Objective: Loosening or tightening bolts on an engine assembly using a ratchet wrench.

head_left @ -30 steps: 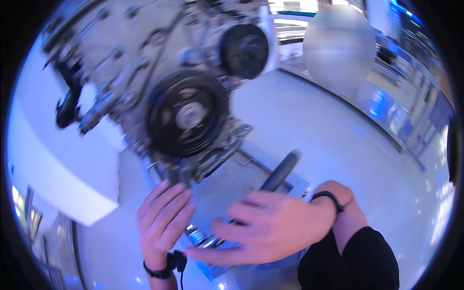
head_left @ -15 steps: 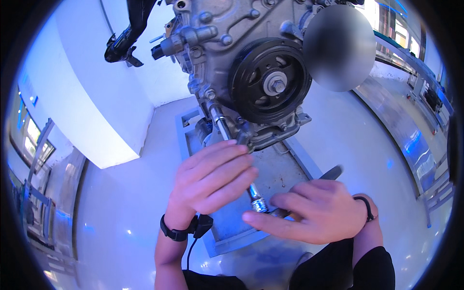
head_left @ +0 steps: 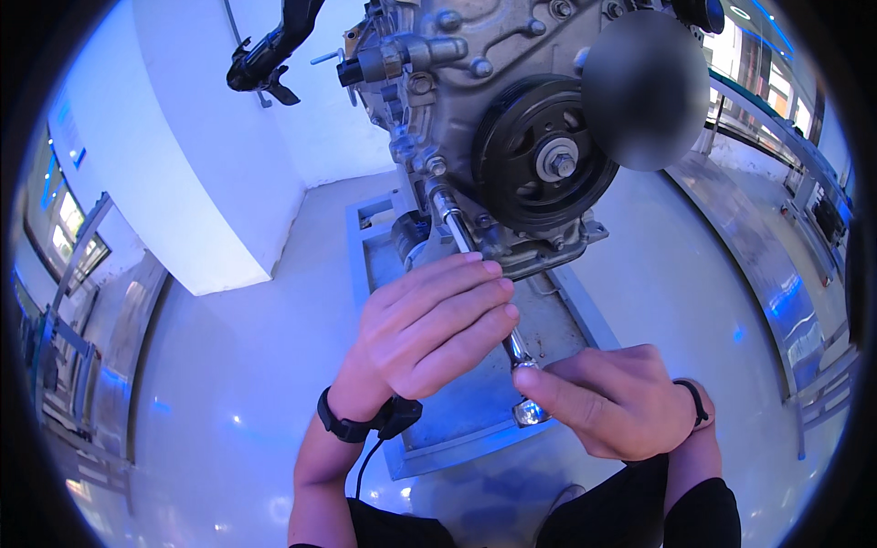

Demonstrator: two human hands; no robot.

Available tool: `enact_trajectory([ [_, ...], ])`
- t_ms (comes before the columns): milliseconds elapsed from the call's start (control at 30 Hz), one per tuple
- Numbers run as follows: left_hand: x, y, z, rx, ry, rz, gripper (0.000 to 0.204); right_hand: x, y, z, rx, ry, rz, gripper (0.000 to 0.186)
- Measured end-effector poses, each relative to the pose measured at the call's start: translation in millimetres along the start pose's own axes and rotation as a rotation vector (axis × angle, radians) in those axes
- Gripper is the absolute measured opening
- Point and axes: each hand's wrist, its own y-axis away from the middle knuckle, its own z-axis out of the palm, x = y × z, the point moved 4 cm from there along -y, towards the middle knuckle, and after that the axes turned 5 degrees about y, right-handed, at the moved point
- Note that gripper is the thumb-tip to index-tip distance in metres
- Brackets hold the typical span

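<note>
My left hand (head_left: 438, 324) is wrapped round a chrome extension bar (head_left: 459, 234). The bar's far end carries a socket (head_left: 445, 203) set against the lower left side of a grey engine (head_left: 512, 50), below a bolt (head_left: 436, 166). At the near end is the shiny head of a ratchet wrench (head_left: 529, 414). My right hand (head_left: 612, 402) is closed at this head, its thumb lying along it; the fingers hide the wrench's handle. A black crankshaft pulley (head_left: 494, 169) with a central bolt (head_left: 563, 165) sits right of the bar.
Beneath the engine stands a grey stand with a tray-like base (head_left: 429, 463). A white pillar (head_left: 206, 183) rises at the left, with a black pipe (head_left: 297, 32) near it. A rail-like bench (head_left: 749, 233) runs along the right. A blurred oval hides the engine's upper right.
My right hand has closed more round the ratchet wrench, whose dark handle end no longer shows. The wrench head has shifted down and right. The engine appears farther right as the view moves.
</note>
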Motion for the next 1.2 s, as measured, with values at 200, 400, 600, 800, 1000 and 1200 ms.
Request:
enact_trajectory([
  [200,-1,-12,7,-0.165,0.047,-0.037,0.030,1,-1,-12,0.178,0.466,-0.296,0.058],
  [400,-4,-6,2,-0.128,0.030,-0.045,0.029,-4,2,-13,0.228,0.291,-0.246,0.056],
  [600,-10,2,4,0.114,-0.011,0.043,0.021,1,-5,2,0.049,0.010,-0.172,0.059],
  [800,-5,-12,-1,-0.130,0.003,-0.022,0.029,-3,-3,-19,0.281,0.408,-0.244,0.048],
  [1000,-8,5,2,0.046,0.006,-0.089,0.028,-2,0,-2,0.135,-0.102,-0.039,0.054],
  [1200,-9,1,-2,0.050,-0.074,0.074,0.024,-3,-7,-7,0.072,0.084,-0.194,0.055],
])
